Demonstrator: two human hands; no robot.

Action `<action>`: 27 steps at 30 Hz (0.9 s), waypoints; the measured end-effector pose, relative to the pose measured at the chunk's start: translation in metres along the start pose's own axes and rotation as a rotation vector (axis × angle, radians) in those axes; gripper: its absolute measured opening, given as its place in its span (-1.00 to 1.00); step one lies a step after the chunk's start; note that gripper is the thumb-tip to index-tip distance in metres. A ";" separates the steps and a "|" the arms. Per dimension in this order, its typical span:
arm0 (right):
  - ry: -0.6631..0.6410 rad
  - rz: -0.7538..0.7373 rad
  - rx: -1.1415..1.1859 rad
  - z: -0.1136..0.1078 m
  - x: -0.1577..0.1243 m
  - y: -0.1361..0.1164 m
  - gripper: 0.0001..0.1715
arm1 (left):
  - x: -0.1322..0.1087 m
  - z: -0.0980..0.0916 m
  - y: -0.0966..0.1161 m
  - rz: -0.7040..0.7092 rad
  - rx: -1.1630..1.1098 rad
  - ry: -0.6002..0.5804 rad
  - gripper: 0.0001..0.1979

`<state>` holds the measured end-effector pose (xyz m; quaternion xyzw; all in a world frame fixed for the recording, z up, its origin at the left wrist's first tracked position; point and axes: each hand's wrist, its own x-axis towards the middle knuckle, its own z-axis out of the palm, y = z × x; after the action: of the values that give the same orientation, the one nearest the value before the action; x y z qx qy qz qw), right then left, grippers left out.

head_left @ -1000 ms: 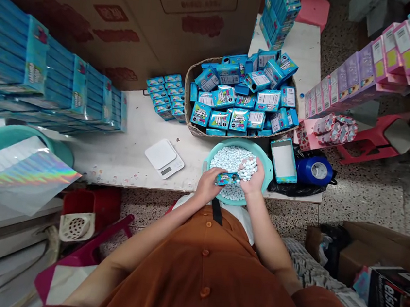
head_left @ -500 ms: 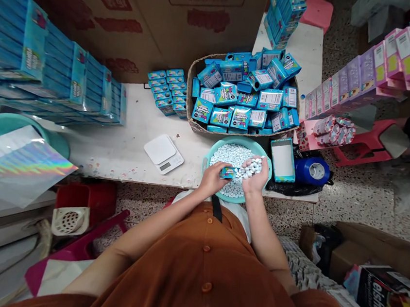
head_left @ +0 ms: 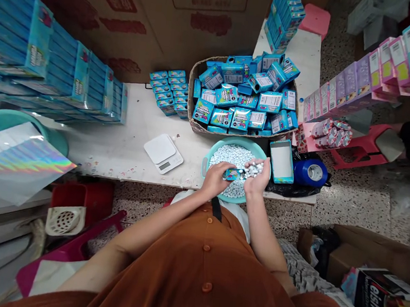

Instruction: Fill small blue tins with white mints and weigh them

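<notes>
Upper left of the frame: tall stacks of glossy blue printed cartons. Lower left: one round teal plastic tub, overlapped by a clear, rainbow-sheened plastic sheet. Left of centre: one flat white digital scale, lying on a white tabletop.

Centre: the left hand, thumb and fingers pinching a small blue printed cardboard box. The box is above a round turquoise plastic basin of small white pellets. Its long axis runs across the frame, one end in the left hand's grip, the other aimed at the right hand. Above: a brown cardboard carton of loose blue boxes.

Right of centre: the right hand, palm up, fingers half-curled into a cup under a heap of like pellets. The box lies to its left, end just beside the heap; whether they touch I cannot tell. The left hand is nearer the box, being on it.

Farther right: one shallow blue-edged cardboard tray; one blue roll of tape.
</notes>
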<state>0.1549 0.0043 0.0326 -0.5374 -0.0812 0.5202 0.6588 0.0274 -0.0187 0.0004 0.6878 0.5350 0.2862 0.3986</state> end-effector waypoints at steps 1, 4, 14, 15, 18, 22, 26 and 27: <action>-0.006 -0.010 -0.004 0.000 -0.001 0.000 -0.50 | 0.000 0.000 0.001 -0.009 -0.006 0.002 -0.63; 0.022 -0.050 -0.032 0.000 -0.003 0.000 -0.50 | -0.001 0.002 0.003 -0.002 -0.009 0.000 -0.62; 0.095 0.203 0.097 -0.027 0.040 0.009 -0.50 | 0.011 0.006 -0.008 -0.060 0.018 -0.016 -0.60; 0.097 0.239 0.106 -0.035 0.047 0.012 -0.50 | 0.011 0.006 -0.009 -0.040 0.016 -0.012 -0.60; 0.129 0.284 0.090 -0.061 0.060 0.022 -0.52 | 0.011 0.009 -0.017 -0.049 -0.014 0.021 -0.59; 0.188 0.310 0.042 -0.083 0.061 0.034 -0.52 | 0.011 0.018 -0.031 -0.132 -0.073 0.047 -0.62; 0.179 0.343 0.040 -0.092 0.059 0.039 -0.55 | 0.015 0.021 -0.034 -0.084 -0.159 0.088 -0.64; 0.185 0.359 0.062 -0.093 0.059 0.039 -0.58 | 0.017 0.021 -0.034 -0.065 -0.184 0.081 -0.65</action>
<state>0.2197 -0.0128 -0.0632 -0.5681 0.0926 0.5800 0.5764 0.0321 -0.0041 -0.0404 0.6182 0.5442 0.3484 0.4475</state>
